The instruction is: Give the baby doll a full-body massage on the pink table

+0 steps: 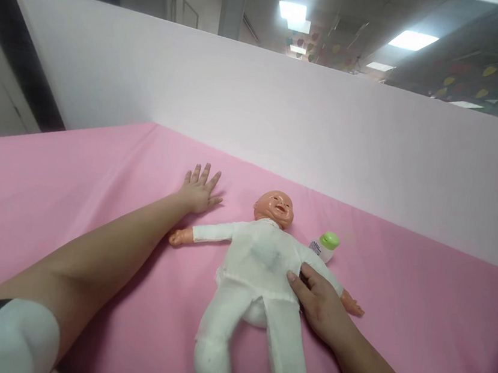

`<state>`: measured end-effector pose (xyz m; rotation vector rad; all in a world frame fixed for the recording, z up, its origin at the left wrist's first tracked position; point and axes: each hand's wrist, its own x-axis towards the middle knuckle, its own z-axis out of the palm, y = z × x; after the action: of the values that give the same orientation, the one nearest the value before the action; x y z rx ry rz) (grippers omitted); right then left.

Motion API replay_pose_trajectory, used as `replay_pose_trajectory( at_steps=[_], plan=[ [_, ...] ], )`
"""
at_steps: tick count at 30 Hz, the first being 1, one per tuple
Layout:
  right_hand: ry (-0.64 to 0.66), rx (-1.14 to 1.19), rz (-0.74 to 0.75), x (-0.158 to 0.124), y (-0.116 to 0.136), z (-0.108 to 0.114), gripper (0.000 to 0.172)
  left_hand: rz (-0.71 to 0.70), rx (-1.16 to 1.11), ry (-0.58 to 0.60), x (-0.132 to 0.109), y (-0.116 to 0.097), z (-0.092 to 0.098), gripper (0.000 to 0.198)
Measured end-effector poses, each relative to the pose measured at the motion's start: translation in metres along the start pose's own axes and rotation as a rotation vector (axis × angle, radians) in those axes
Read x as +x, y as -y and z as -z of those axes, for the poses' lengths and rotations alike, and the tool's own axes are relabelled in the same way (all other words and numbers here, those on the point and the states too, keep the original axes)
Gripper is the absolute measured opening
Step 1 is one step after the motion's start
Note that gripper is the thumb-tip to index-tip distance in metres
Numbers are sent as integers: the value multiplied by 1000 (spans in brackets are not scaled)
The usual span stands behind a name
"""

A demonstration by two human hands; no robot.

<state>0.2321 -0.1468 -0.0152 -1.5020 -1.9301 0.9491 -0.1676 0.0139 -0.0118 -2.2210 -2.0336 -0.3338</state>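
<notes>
Baby doll (268,255) in white clothing lies face-up on pink cover (424,311), arms out, head toward white wall (329,124). L hand (199,195) flat on cover, fingers spread, holding nothing, nr doll's head. R hand (319,298) partly curled at doll's side, thumb on torso; fingertips partly hidden, can't tell if gripping. Green-capped bottle (321,250) just beyond doll's arm on R side.

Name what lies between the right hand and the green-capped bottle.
In the head view, the doll's white-sleeved arm lies between the right hand and the green-capped bottle.
</notes>
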Motion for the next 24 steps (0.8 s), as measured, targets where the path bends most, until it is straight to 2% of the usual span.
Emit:
replay_pose_trajectory(
  at_steps=[7,12,15,18,20,24],
  plan=[
    [-18,5,8,1,4,0,41,-55,22,-46,0,-4,0,94],
    [-15,24,10,3,6,-1,41,-208,60,-158,-2,-13,6,89],
    [-19,23,30,4,5,-2,42,-299,62,-186,-7,-25,17,86],
    [-21,14,36,5,5,-2,42,-438,36,-214,-18,-49,35,82],
    [-24,14,39,5,6,-2,42,-542,14,-285,-30,-74,46,78],
    [-52,13,73,4,8,0,41,-729,-17,-390,-57,-127,52,70]
  ],
)
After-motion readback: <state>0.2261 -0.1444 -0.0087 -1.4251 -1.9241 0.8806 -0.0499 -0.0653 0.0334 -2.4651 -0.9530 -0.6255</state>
